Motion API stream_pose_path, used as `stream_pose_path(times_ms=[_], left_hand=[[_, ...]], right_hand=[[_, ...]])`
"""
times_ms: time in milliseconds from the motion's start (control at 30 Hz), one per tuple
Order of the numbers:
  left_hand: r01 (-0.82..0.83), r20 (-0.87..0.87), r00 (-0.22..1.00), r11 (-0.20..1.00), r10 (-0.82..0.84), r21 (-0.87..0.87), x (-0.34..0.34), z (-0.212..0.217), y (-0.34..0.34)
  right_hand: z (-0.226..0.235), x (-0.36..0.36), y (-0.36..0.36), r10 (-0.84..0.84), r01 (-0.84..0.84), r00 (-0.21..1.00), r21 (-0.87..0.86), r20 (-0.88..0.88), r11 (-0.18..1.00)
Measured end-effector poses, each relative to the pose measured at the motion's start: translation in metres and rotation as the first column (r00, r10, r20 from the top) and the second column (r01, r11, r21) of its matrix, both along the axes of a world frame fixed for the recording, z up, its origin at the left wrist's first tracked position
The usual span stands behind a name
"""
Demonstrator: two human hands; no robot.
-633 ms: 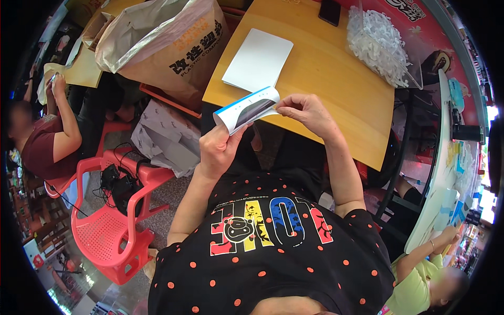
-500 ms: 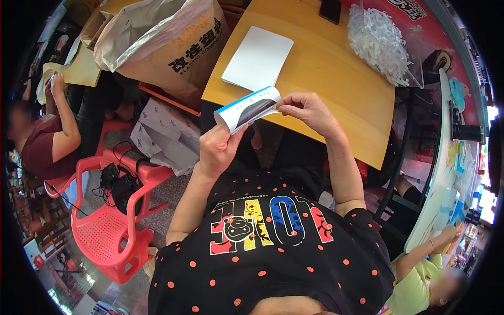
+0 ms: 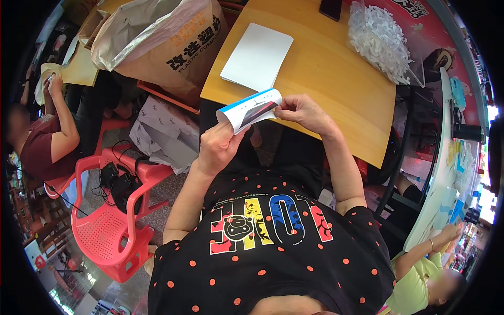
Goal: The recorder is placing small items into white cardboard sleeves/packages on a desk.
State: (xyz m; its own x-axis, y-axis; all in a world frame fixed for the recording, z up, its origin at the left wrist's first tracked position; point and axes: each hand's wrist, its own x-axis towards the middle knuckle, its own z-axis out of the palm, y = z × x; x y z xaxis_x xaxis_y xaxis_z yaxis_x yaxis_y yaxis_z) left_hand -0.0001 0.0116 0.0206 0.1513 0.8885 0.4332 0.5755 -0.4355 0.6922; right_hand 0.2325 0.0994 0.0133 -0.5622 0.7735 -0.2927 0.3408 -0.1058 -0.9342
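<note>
A curled printed sheet [image 3: 251, 111], white with a blue edge and a dark picture, hangs over the near edge of the table. My left hand [image 3: 218, 147] grips its left end, with the thumb toward me and the fingers partly hidden behind the paper. At the sheet's right end, the closed fingertips of my right hand [image 3: 304, 113] pinch its edge. Just beyond it, a stack of white sheets [image 3: 257, 55] lies flat on the table.
The yellow wooden table [image 3: 336, 100] bears a clear bin of white strips [image 3: 383, 42] and a dark phone [image 3: 331, 9]. To the left stand a large sack [image 3: 157, 50] and a red plastic chair [image 3: 102, 231] with black cables. Other people sit at both sides.
The printed sheet has shifted slightly to the right, and its lower flap stands out more. My right hand has dipped a little; my left hand keeps its grip.
</note>
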Motion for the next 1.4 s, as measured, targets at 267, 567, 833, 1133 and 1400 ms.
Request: stream_pose_path(times_ms=[267, 567, 833, 1133, 1400], left_hand=[[-0.008, -0.044, 0.999, 0.997, 0.012, 0.079, -0.003, 0.003, -0.001], [-0.01, -0.032, 0.999, 0.994, 0.014, 0.112, -0.002, 0.004, 0.0], [0.024, -0.024, 0.999, 0.989, -0.02, 0.145, -0.003, 0.0, 0.0], [0.018, -0.064, 0.998, 0.992, -0.01, 0.124, -0.005, -0.001, -0.004], [0.0, -0.09, 0.996, 0.989, 0.014, 0.147, -0.008, -0.003, -0.003]], right_hand=[[0.001, 0.005, -0.007, -0.041, 0.041, 0.999, 0.012, 0.018, 0.999], [0.005, 0.003, -0.007, -0.212, 0.213, 0.976, 0.018, -0.037, 0.977], [-0.002, 0.0, -0.007, -0.063, 0.062, 0.997, -0.025, -0.033, 0.998], [0.003, -0.007, -0.015, -0.081, 0.082, 0.996, -0.037, 0.03, 0.996], [0.05, -0.01, -0.049, -0.118, 0.097, 0.973, -0.117, -0.196, 0.988]])
